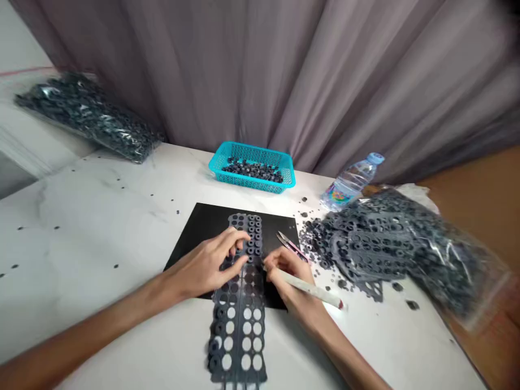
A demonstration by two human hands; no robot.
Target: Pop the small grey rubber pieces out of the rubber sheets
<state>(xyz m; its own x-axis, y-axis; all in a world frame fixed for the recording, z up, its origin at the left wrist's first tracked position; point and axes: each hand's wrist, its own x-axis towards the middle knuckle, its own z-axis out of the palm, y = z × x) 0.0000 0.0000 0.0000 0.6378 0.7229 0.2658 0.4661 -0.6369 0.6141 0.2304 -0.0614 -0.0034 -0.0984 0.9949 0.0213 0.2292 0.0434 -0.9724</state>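
Observation:
A long dark grey rubber-like sheet (245, 319) with rows of round holes runs over the black mat (184, 233) and past its near edge. Small dark rings still sit in part of it. My left hand (215, 260) rests over the sheet's left side, thumb and forefinger apart around a spot near the rings, nothing visible between them. Closed around a white pen-like tool (317, 291) is my right hand (290, 271), at the sheet's right edge. The tool's tip is hard to make out. Small pink-handled snips (292, 246) lie just behind that hand.
Dark rings fill the bottom of a blue basket (252, 184) at the back. A water bottle (351, 181) leans right of it. Punched sheets (377, 244) and loose bits lie beside an open plastic bag (455, 271). Another full bag (93, 119) stands back left. Scraps dot the table.

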